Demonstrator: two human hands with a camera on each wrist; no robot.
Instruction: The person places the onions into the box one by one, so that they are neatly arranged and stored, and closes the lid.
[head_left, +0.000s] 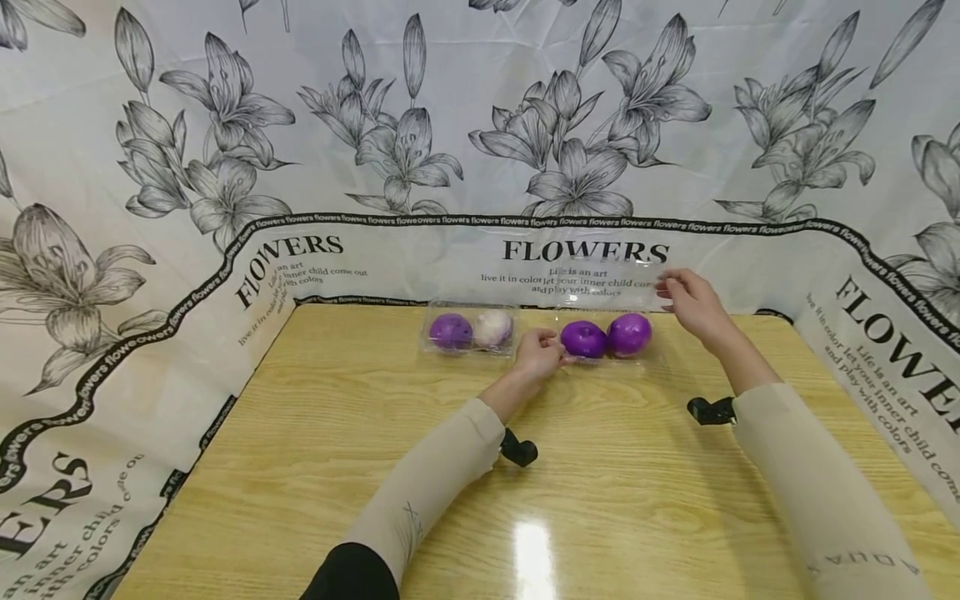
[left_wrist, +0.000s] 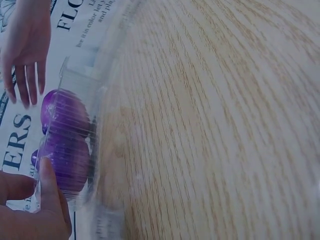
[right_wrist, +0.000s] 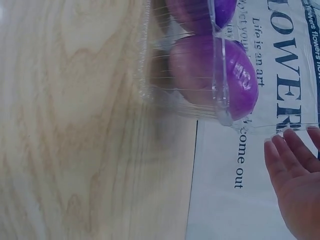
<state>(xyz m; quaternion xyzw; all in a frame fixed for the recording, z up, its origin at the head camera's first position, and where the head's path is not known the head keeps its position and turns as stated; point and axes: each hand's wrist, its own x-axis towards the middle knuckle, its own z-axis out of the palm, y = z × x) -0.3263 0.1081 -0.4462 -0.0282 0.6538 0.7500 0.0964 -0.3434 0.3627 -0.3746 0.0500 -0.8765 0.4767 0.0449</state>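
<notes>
A clear plastic clamshell box (head_left: 600, 360) stands at the back of the table, holding two round, glossy purple vegetables (head_left: 630, 333) that look like onions. Its transparent lid (head_left: 611, 279) is raised at the back. My left hand (head_left: 538, 354) pinches the box's front left rim between thumb and index finger. At the lid's right edge, my right hand (head_left: 693, 302) touches the plastic with nearly straight fingertips (right_wrist: 286, 134). Left of this box sits a second clear box (head_left: 468, 351) with one purple piece (head_left: 450, 332) and one whitish piece (head_left: 492, 328).
The wooden table (head_left: 375, 467) extends toward me, with a light reflection near its front. A white flower-printed cloth (head_left: 420, 167) hangs directly behind the boxes and along both sides. Black wrist mounts (head_left: 519, 448) stick out below the forearms.
</notes>
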